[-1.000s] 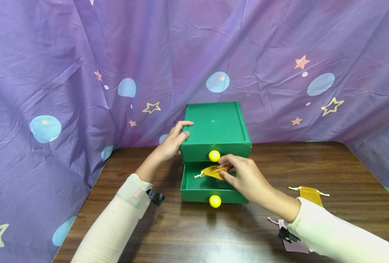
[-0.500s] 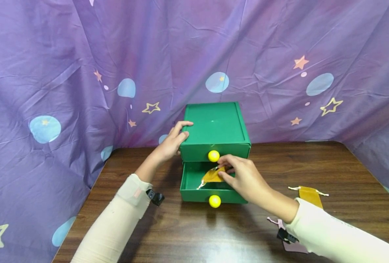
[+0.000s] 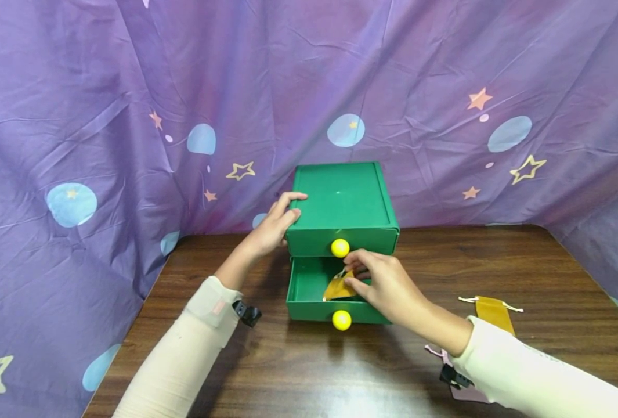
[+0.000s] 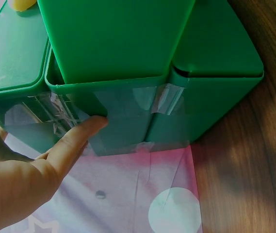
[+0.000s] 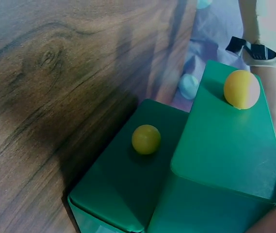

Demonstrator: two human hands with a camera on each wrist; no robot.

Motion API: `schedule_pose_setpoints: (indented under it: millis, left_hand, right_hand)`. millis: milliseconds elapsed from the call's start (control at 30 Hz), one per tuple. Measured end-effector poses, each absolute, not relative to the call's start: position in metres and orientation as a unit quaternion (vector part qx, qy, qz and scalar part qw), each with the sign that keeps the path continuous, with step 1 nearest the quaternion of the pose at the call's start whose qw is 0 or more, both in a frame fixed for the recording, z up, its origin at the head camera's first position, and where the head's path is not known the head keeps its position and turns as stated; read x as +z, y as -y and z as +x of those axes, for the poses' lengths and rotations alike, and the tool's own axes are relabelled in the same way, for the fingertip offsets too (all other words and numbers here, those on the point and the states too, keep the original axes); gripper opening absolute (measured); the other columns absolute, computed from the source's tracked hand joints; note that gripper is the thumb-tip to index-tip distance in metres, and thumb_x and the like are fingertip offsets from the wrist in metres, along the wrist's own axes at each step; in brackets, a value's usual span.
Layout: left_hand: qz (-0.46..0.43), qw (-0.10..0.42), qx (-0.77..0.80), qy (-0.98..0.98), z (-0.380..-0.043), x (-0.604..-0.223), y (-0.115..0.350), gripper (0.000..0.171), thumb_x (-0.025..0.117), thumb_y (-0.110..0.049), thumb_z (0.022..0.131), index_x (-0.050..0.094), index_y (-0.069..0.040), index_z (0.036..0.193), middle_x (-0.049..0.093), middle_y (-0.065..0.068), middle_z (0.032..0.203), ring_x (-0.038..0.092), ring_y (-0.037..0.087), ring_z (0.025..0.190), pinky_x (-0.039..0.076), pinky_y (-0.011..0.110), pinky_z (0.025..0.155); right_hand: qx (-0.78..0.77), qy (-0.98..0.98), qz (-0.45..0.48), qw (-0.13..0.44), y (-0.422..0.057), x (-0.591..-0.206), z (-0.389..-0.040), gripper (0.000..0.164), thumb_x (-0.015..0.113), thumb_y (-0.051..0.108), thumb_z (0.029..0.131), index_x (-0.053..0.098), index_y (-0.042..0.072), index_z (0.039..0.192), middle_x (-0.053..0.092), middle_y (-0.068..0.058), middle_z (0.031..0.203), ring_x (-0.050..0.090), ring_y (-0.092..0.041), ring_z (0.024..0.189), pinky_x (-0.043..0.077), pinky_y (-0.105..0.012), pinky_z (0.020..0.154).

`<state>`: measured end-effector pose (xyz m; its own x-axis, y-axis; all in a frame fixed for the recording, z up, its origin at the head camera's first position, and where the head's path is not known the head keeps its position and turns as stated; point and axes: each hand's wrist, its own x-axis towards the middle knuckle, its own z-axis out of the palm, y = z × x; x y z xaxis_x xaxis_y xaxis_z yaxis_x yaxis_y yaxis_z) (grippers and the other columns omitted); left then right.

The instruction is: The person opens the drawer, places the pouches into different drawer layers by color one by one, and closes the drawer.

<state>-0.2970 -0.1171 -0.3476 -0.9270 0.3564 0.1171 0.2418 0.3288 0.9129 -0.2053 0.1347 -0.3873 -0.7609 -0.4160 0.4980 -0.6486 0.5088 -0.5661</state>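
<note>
A green drawer cabinet (image 3: 340,194) stands on the table, with a pulled-out drawer (image 3: 303,281) below its top drawer. My right hand (image 3: 389,284) pinches a small mustard drawstring pouch (image 3: 337,288) between thumb and fingers, inside that drawer near its front wall. Fingers cover part of the pouch. On the cabinet's left side, my left hand (image 3: 267,232) rests with fingertips over the top edge. The left wrist view shows a straight finger of the left hand (image 4: 74,141) against the taped side wall. Only a sliver of the right hand (image 5: 273,218) enters the right wrist view.
Another mustard pouch (image 3: 493,312) lies on the table (image 3: 288,371) to the right. A pale pink pouch (image 3: 467,393) lies partly under the right sleeve. Yellow ball knobs (image 3: 340,248) stick out from the drawer fronts. A purple curtain (image 3: 418,75) hangs behind the table.
The pouch in my right hand has swung from pointing left to hanging down toward the drawer's front wall, its white string end dropping low. My left hand stays in place.
</note>
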Motion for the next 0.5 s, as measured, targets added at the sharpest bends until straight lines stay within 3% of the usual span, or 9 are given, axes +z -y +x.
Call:
schedule_pose_setpoints:
  millis: [267, 500]
  left_hand:
    - [0.186, 0.055, 0.548, -0.813, -0.2967, -0.3472, 0.1179, 0.046, 0.040, -0.030, 0.108, 0.038, -0.022, 0.152, 0.026, 0.023, 0.146, 0.047, 0.022, 0.080, 0.048, 0.030, 0.056]
    - [0.189, 0.053, 0.548, -0.813, -0.2971, -0.3473, 0.1183, 0.045, 0.040, -0.029, 0.108, 0.038, -0.021, 0.152, 0.026, 0.024, 0.147, 0.047, 0.022, 0.081, 0.048, 0.027, 0.054]
  right_hand:
    - [0.365, 0.865, 0.318, 0.129, -0.1348, -0.3873, -0.2064, 0.028, 0.082, -0.005, 0.082, 0.069, -0.001, 0.106, 0.074, -0.012, 0.096, 0.074, -0.019, 0.083, 0.062, -0.025, 0.075]
    - [0.335, 0.871, 0.331, 0.139, -0.1356, -0.3874, -0.2075, 0.030, 0.085, 0.001, 0.082, 0.070, -0.001, 0.108, 0.076, -0.013, 0.100, 0.075, -0.026, 0.089, 0.063, -0.035, 0.080]
